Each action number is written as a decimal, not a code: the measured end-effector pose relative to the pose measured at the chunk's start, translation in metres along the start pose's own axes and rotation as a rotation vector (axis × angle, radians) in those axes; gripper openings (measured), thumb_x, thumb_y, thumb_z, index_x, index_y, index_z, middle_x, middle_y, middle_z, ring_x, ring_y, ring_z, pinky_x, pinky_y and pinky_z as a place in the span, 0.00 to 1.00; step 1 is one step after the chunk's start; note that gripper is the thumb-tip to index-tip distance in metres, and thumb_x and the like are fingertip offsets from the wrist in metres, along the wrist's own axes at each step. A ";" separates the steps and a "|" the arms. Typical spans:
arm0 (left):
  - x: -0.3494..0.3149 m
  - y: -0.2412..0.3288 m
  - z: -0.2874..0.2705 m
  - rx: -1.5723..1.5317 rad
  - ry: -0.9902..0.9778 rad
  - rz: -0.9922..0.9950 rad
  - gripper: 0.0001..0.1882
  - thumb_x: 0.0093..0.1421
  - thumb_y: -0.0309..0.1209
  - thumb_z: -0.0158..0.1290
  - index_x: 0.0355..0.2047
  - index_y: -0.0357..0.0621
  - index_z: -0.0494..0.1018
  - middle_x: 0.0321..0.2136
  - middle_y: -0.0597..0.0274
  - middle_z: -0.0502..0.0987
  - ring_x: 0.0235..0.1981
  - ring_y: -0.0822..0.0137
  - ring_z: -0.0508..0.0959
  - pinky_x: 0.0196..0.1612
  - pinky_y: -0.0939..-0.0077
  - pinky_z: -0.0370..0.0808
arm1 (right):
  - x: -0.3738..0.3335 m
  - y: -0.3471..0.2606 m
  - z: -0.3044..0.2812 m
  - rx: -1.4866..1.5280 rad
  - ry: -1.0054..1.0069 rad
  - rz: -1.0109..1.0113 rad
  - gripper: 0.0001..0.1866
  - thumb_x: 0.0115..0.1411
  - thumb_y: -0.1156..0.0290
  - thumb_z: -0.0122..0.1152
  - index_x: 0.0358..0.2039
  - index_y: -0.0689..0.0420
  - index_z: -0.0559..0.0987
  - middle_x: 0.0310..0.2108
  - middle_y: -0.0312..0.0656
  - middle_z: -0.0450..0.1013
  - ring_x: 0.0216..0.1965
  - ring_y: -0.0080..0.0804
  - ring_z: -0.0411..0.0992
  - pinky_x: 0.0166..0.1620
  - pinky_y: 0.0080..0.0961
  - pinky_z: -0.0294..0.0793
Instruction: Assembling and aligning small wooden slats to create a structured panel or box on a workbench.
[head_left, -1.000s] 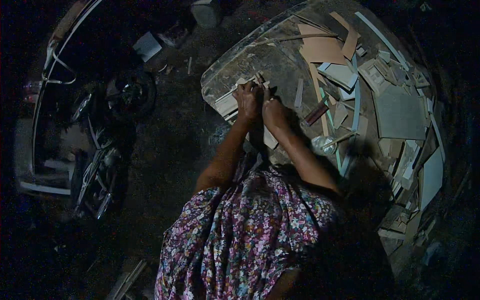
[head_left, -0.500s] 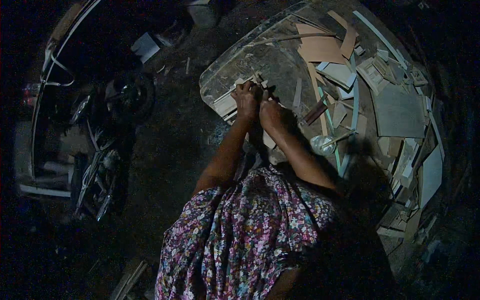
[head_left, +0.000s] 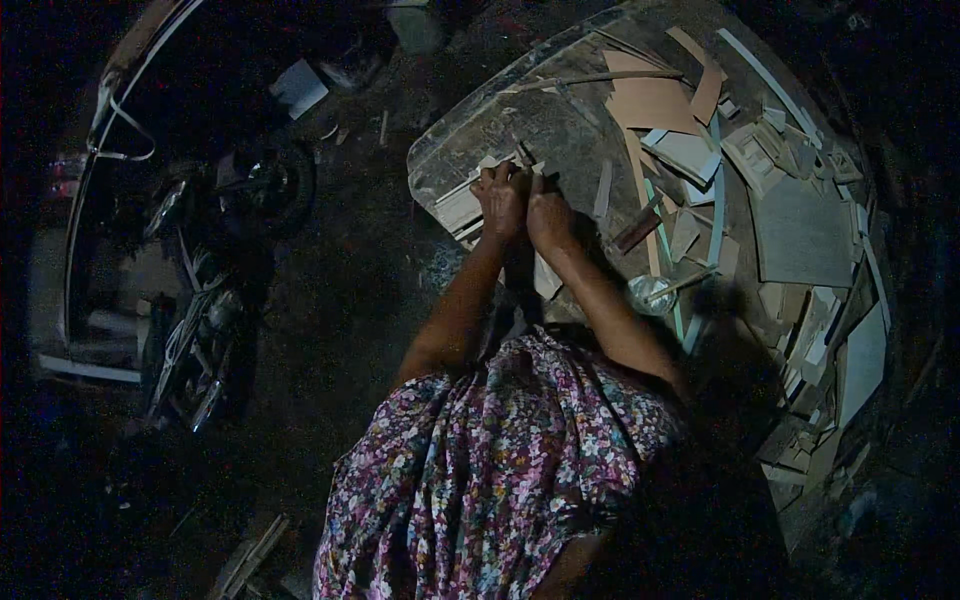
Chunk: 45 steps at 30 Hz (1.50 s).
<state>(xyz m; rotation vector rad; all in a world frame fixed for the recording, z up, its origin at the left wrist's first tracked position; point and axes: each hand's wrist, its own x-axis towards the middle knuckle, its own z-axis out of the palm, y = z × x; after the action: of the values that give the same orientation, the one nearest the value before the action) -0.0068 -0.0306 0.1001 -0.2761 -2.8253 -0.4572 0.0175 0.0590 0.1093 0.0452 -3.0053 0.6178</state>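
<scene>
Side by side at the table's near left part, my two hands work close together in dim light. My left hand (head_left: 503, 205) has its fingers bent down on a small pale wooden piece (head_left: 490, 163). My right hand (head_left: 548, 217) is closed in a fist right beside it, and what it grips is hidden. A thin dark stick-like end (head_left: 524, 152) shows just beyond the fingers; which hand it belongs to I cannot tell. Left of my left hand lie pale grooved wooden strips (head_left: 458, 209) along the table's edge.
The worn table (head_left: 570, 122) also bears a tan sheet (head_left: 650, 103), a dark reddish-brown block (head_left: 636, 230), a clear plastic bundle (head_left: 650, 294), a grey panel (head_left: 808, 232) and several wood offcuts. A motorcycle (head_left: 205, 290) stands at the left on the dark floor.
The whole view has shifted slightly, so the table sits a little farther right. My hands stay together at the same wooden pieces, with only small finger movement.
</scene>
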 end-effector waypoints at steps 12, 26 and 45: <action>0.002 0.006 -0.009 -0.056 -0.072 -0.084 0.12 0.45 0.33 0.50 0.31 0.47 0.71 0.38 0.59 0.64 0.42 0.54 0.59 0.38 0.51 0.55 | -0.001 -0.001 -0.010 0.154 -0.021 -0.086 0.22 0.54 0.73 0.39 0.48 0.69 0.55 0.13 0.49 0.65 0.11 0.36 0.63 0.13 0.30 0.62; -0.003 -0.001 -0.002 -0.002 -0.030 0.011 0.12 0.44 0.32 0.50 0.32 0.48 0.71 0.38 0.60 0.63 0.40 0.55 0.59 0.37 0.55 0.55 | -0.017 -0.011 -0.034 0.033 -0.234 0.034 0.19 0.55 0.74 0.33 0.46 0.69 0.58 0.18 0.54 0.67 0.19 0.44 0.68 0.19 0.35 0.66; 0.006 0.003 0.009 -0.081 0.083 0.150 0.11 0.43 0.31 0.51 0.30 0.46 0.70 0.36 0.58 0.64 0.37 0.57 0.60 0.37 0.56 0.54 | 0.001 0.009 -0.013 0.060 0.017 -0.018 0.24 0.54 0.75 0.37 0.52 0.66 0.51 0.15 0.50 0.66 0.14 0.36 0.65 0.15 0.31 0.64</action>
<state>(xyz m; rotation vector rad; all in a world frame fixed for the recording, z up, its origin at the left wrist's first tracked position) -0.0137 -0.0238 0.0949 -0.4701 -2.6850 -0.5374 0.0170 0.0723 0.1180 0.0694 -2.9664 0.7031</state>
